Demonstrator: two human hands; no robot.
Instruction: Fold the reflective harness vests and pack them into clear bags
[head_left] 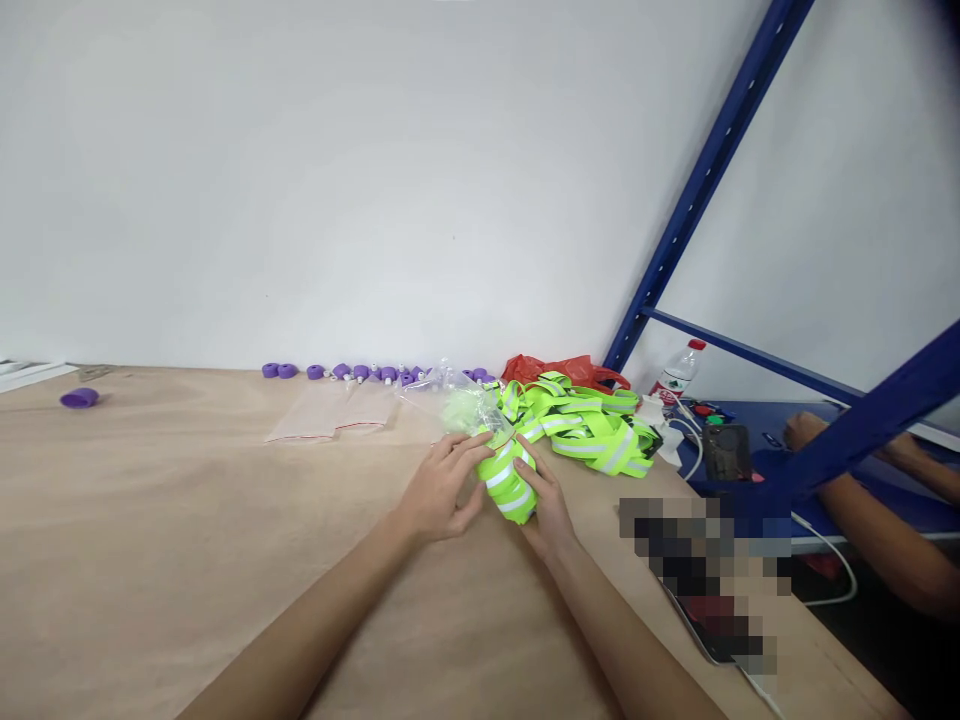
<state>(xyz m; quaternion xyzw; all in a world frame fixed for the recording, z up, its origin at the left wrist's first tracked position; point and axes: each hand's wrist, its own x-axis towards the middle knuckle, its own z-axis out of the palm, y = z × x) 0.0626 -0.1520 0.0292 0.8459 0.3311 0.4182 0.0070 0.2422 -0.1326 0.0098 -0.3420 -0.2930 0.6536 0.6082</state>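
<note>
My right hand [553,502] is wrapped round the right side of a folded bundle of neon yellow-green reflective strap [510,485] with silver stripes. My left hand [441,492] is on the bundle's upper left, its fingers curled at the mouth of a clear plastic bag [427,393]; the fingertips' exact grip is partly hidden. The bag lies just beyond the bundle, and a pale green patch shows through it. Right behind my hands a loose heap of the same reflective straps [600,440] rests on the wooden table [187,560].
Flat clear zip bags [304,418] lie left of my hands. Several purple parts [360,373] line the wall; a purple cup-shaped piece [79,398] sits far left. At right are a red plastic bag [555,368], a bottle [679,372], a blue rack [697,170] and another person's arms [885,530].
</note>
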